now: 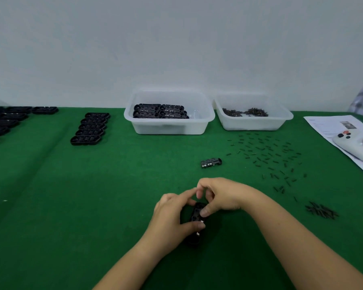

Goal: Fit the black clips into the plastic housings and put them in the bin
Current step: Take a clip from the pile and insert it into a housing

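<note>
At the far left of the frame, rows of black plastic housings point(90, 129) lie on the green cloth table point(50, 195), with bare cloth below them. In the lower middle, my left hand point(172, 214) curls round one black housing point(195, 216). My right hand point(217, 195) bends over it, thumb pressing. The white plastic bin point(169, 113) sits above, tiny black clips point(266, 155) lie right.

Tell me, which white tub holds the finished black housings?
The left tub: black housings are stacked inside. The right tub holds only small loose bits.
</note>
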